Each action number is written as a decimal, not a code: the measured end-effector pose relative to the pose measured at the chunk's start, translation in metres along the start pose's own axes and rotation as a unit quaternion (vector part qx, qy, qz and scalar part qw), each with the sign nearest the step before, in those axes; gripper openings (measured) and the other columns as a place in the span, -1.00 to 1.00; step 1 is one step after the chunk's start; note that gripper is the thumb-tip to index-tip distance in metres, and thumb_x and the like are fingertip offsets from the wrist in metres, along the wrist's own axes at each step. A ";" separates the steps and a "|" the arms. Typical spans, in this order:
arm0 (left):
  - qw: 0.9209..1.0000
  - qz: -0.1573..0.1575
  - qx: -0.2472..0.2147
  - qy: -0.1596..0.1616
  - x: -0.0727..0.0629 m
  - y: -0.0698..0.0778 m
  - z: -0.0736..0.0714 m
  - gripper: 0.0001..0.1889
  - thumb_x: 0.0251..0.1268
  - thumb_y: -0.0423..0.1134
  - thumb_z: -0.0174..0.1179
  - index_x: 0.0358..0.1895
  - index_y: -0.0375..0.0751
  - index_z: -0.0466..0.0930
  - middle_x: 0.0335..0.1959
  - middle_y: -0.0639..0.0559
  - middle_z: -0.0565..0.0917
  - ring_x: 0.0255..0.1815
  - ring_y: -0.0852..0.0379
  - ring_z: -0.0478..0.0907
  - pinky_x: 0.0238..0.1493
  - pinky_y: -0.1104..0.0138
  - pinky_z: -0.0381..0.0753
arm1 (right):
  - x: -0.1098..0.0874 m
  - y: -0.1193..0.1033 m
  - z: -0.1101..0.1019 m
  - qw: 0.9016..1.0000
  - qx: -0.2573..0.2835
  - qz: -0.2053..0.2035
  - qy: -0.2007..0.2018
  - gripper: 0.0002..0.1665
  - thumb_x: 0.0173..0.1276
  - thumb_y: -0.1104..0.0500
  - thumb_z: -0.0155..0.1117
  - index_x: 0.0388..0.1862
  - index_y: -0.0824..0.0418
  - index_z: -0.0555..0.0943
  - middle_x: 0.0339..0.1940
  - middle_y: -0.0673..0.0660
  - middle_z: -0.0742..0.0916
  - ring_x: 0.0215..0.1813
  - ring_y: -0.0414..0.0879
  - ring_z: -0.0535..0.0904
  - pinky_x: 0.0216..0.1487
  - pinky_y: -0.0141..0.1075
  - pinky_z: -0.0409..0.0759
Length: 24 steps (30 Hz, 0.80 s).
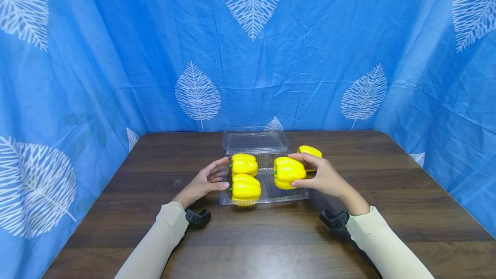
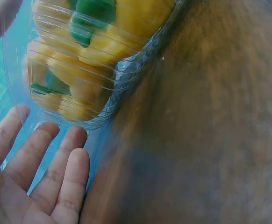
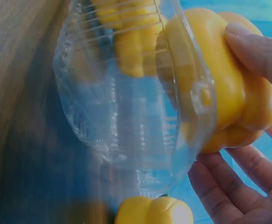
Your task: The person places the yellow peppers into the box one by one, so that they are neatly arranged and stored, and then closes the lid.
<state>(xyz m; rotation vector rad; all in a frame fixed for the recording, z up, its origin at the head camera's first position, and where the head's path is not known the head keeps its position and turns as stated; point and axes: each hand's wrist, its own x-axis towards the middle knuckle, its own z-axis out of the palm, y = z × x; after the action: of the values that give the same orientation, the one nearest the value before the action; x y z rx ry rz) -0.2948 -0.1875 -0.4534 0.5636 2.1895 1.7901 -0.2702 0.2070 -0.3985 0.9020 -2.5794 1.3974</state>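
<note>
A clear plastic clamshell container (image 1: pixel 267 193) lies on the table with its lid (image 1: pixel 255 140) folded back. Two yellow bell peppers with green stems, a rear one (image 1: pixel 244 165) and a front one (image 1: pixel 246 187), sit in its left half. My left hand (image 1: pixel 202 182) is at the container's left side, fingers extended and fingertips (image 2: pixel 75 135) right at the rim. Between thumb and fingers, my right hand (image 1: pixel 323 176) grips another yellow bell pepper (image 3: pixel 215 74) at the right half, where it rises above the rim in the right wrist view.
Behind my right hand, another yellow bell pepper (image 1: pixel 310 151) stands on the table, just right of the container and partly hidden. The dark wooden table (image 1: pixel 155 162) ends at a blue curtain (image 1: pixel 310 55) with white leaf prints, at the back and both sides.
</note>
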 end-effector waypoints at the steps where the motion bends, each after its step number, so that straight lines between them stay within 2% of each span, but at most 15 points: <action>1: 1.000 0.002 0.000 0.000 0.000 0.000 0.000 -0.09 0.45 -0.24 0.39 0.75 -0.20 0.10 0.72 -0.26 0.22 0.66 -0.30 0.27 0.63 -0.10 0.34 | 0.000 0.000 0.001 1.000 0.001 -0.001 0.000 -0.17 0.25 0.30 0.66 0.47 0.39 0.55 0.30 0.38 0.71 0.15 0.16 0.71 0.14 -0.35 0.73; 11: 1.000 0.004 0.007 0.001 -0.001 -0.004 0.000 -0.08 0.45 -0.21 0.39 0.76 -0.21 0.09 0.72 -0.27 0.22 0.66 -0.31 0.27 0.63 -0.12 0.33 | 0.001 0.002 0.013 1.000 0.002 0.000 -0.002 -0.16 0.23 0.30 0.68 0.48 0.36 0.55 0.35 0.35 0.70 0.19 0.16 0.70 0.20 -0.19 0.75; 17: 1.000 -0.001 0.008 0.001 -0.001 -0.005 0.001 -0.09 0.45 -0.22 0.38 0.76 -0.19 0.10 0.73 -0.25 0.22 0.66 -0.30 0.28 0.63 -0.12 0.33 | 0.000 0.002 0.017 1.000 0.000 -0.003 -0.003 -0.16 0.22 0.30 0.69 0.47 0.36 0.56 0.35 0.33 0.70 0.19 0.15 0.67 0.19 -0.20 0.75; 24: 1.000 0.000 0.009 0.001 -0.002 -0.005 0.002 -0.09 0.45 -0.22 0.38 0.76 -0.18 0.09 0.73 -0.26 0.21 0.67 -0.32 0.26 0.63 -0.15 0.30 | -0.001 0.004 0.022 0.999 -0.031 -0.013 -0.009 -0.17 0.22 0.24 0.71 0.46 0.31 0.59 0.34 0.24 0.73 0.22 0.07 0.66 0.23 -0.20 0.70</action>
<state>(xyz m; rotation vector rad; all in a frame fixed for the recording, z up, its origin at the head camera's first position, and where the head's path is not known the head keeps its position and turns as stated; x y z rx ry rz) -0.2931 -0.1877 -0.4584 0.5642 2.2087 1.7742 -0.2668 0.1922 -0.4143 0.9400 -2.5984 1.3018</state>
